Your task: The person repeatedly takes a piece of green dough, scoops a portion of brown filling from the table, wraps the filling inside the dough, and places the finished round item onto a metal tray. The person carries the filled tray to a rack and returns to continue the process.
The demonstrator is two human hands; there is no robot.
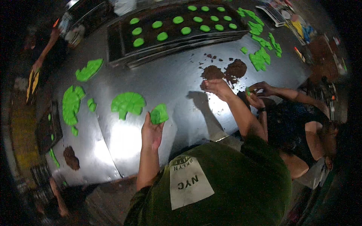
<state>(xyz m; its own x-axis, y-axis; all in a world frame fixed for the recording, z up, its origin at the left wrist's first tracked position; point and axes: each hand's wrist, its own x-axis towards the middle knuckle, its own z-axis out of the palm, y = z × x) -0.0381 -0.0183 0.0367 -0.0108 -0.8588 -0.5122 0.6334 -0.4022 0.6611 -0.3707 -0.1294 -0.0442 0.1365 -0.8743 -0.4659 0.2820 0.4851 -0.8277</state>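
On my left palm lies a flattened piece of green dough (pixel 160 113), with the fingers of my left hand (pixel 152 130) curled under and around it. My right hand (pixel 218 89) reaches forward to the near edge of a mound of brown crumbly filling (pixel 212 71). Its fingers are drawn together; what they hold, if anything, is too small to make out. A second brown mound (pixel 237 68) sits just right of the first, with crumbs scattered round both. Left of my left hand, a fan-shaped slab of scored green dough (pixel 129 102) rests on the metal table (pixel 177 81).
Beyond the mounds stands a dark tray (pixel 171 45) with rows of round green dough pieces. More green dough lies at left (pixel 71 103) and far right (pixel 260 58). Close on my right, a co-worker's hands (pixel 258 94) hold a green piece. Another brown lump (pixel 71 158) is near left.
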